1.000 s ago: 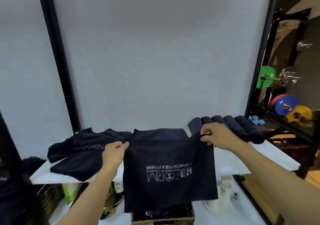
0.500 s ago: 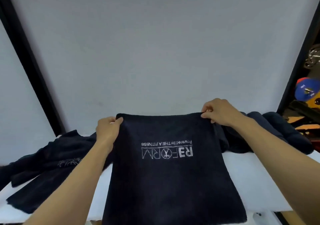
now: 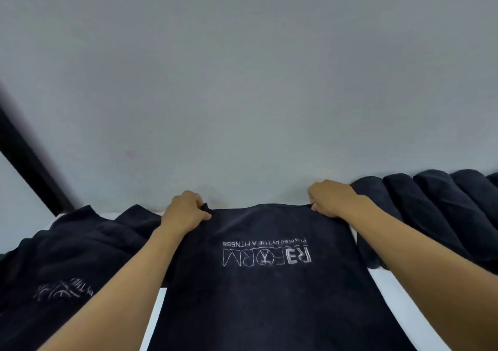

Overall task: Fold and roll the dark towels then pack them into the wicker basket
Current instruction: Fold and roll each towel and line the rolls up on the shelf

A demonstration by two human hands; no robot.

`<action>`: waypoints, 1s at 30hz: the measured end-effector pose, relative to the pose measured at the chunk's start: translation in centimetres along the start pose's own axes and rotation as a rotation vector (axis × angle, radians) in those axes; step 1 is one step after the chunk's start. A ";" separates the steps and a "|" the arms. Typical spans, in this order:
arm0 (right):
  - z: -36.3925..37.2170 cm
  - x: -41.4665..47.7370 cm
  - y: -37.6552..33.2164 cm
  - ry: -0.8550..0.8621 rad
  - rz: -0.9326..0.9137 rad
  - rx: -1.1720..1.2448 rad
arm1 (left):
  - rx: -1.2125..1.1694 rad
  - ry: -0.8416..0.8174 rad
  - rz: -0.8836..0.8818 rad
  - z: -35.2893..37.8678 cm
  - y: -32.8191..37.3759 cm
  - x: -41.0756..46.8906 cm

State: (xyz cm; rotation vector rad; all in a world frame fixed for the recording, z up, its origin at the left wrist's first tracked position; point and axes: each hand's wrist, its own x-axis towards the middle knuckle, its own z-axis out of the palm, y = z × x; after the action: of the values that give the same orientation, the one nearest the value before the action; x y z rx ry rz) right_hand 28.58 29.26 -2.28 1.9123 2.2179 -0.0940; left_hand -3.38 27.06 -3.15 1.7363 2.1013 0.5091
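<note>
A dark towel (image 3: 269, 291) with an upside-down white logo lies spread over the white table, its far edge against the wall. My left hand (image 3: 186, 210) pinches its far left corner. My right hand (image 3: 331, 197) pinches its far right corner. Several rolled dark towels (image 3: 431, 210) lie side by side along the wall to the right. A loose heap of unfolded dark towels (image 3: 75, 264) sits to the left. The wicker basket is out of view.
The white table (image 3: 398, 296) shows in strips on either side of the spread towel. A grey wall panel (image 3: 242, 81) rises right behind the table. A black upright post (image 3: 29, 167) stands at the far left.
Both hands have carried the towel's top edge forward to the wall and laid the towel flat. The view has moved closer, and the basket has dropped out of sight.
</note>
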 end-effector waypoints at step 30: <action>-4.4 -4.1 0.9 0.187 -0.029 0.543 | -0.196 -0.176 0.071 -6.2 1.3 -3.5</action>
State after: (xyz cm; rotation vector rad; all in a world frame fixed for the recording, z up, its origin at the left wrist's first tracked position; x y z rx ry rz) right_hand 29.50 26.21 2.94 2.2254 2.5362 -0.6016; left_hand -4.71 23.62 3.04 1.6830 1.8110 0.5415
